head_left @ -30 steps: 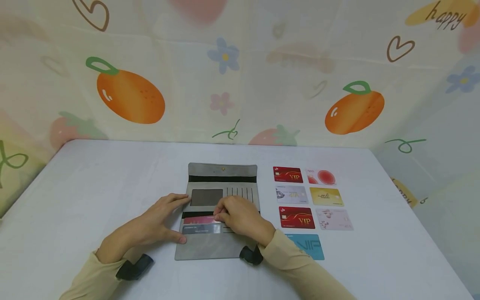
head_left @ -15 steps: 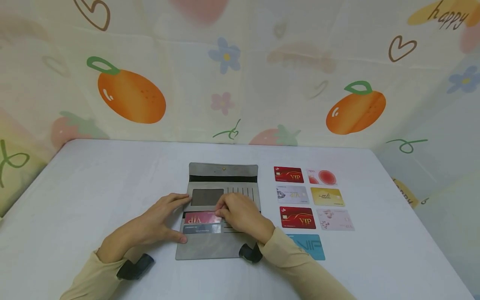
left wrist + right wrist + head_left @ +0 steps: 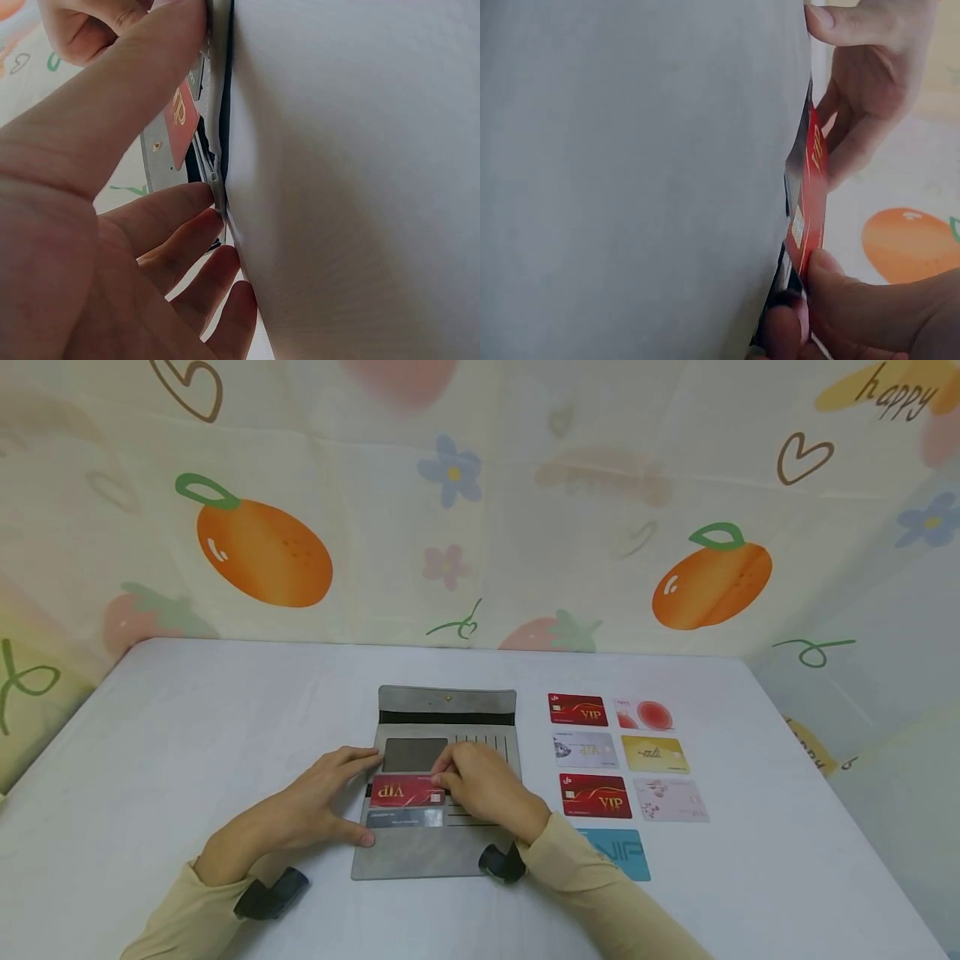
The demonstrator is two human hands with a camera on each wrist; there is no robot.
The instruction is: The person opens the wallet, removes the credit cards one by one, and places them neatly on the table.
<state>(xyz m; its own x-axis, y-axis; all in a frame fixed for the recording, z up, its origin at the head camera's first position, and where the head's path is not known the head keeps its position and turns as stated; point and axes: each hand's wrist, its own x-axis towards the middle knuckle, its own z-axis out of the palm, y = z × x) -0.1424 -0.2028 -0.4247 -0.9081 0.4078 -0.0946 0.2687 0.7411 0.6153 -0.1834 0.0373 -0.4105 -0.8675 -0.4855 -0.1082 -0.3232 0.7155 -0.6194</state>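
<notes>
A grey wallet lies unfolded on the white table, with a dark clear window and rows of card slots. My right hand pinches the right end of a red VIP card, whose lettering faces upside down. In the right wrist view, thumb and fingers grip the red card at its edge. Just below it, a dark grey-blue card sits partly in a slot. My left hand rests along the wallet's left edge, its thumb on the lower part. The left wrist view shows those fingers touching the wallet's edge, fairly straight.
Right of the wallet lie several cards in two columns, among them a red VIP card, a gold card and a teal card partly behind my right sleeve. A patterned cloth hangs behind the table.
The red card has slid up out of the wallet's slot, so more of its face shows. My right hand has shifted very slightly upward with it; my left hand has stayed put.
</notes>
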